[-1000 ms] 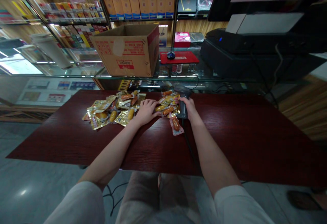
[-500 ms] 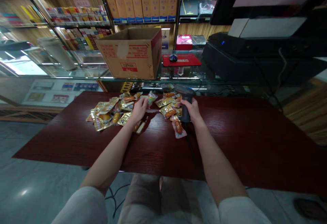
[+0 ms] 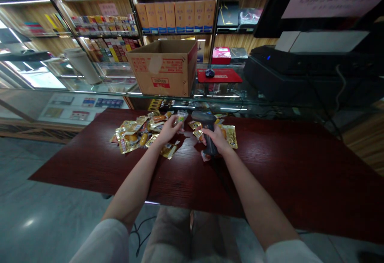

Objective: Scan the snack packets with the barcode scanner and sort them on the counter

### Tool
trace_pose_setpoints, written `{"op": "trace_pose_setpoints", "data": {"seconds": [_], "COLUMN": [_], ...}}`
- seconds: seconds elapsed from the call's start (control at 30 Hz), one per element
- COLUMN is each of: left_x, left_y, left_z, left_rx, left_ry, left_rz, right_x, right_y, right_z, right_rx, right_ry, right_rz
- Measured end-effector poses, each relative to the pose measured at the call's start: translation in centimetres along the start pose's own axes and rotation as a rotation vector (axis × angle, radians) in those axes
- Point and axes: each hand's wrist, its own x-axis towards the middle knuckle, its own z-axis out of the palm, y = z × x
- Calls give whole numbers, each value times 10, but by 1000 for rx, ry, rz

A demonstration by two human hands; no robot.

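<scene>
My left hand (image 3: 168,130) holds a small snack packet (image 3: 181,116) lifted above the dark red table (image 3: 285,167). My right hand (image 3: 216,139) grips a dark handheld barcode scanner (image 3: 205,123), its head pointing left toward the packet. A pile of golden sausage snack packets (image 3: 133,135) lies left of my left hand. Several more packets (image 3: 230,135) lie under and right of the scanner. One packet (image 3: 168,150) lies just below my left wrist.
An open cardboard box (image 3: 165,69) stands on the glass counter (image 3: 90,85) behind the table. A red mouse pad with a mouse (image 3: 219,75) and a black register machine (image 3: 300,67) sit to the right. Shelves of goods (image 3: 174,11) fill the back.
My left hand picked a packet from the right pile and raised it. My right hand lifted the scanner and swung it left toward the packet. The view shifted downward.
</scene>
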Motion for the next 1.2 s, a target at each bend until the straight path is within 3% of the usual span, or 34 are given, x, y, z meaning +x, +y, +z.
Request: {"op": "trace_pose_setpoints", "data": {"seconds": [0.2, 0.47, 0.57, 0.73, 0.93, 1.1, 1.2], "left_x": [-3, -5, -9, -19, -21, -15, -2], "left_y": [3, 8, 15, 30, 28, 32, 36], "left_z": [2, 3, 2, -9, -20, -2, 21], "left_rx": [107, 425, 711, 1134, 1180, 1149, 1092], "left_ry": [-30, 4, 95, 380, 516, 475, 267], "left_rz": [37, 87, 91, 82, -78, 35, 188], "right_x": [0, 2, 1, 3, 10, 13, 12], "right_y": [-1, 2, 0, 4, 9, -2, -10], "right_z": [1, -1, -5, -11, -29, -52, -63], "right_rx": [2, -10, -3, 66, 70, 84, 92], "right_ry": [-97, -66, -96, -65, 50, 151, 175], "right_rz": [27, 19, 41, 62, 56, -22, -32]}}
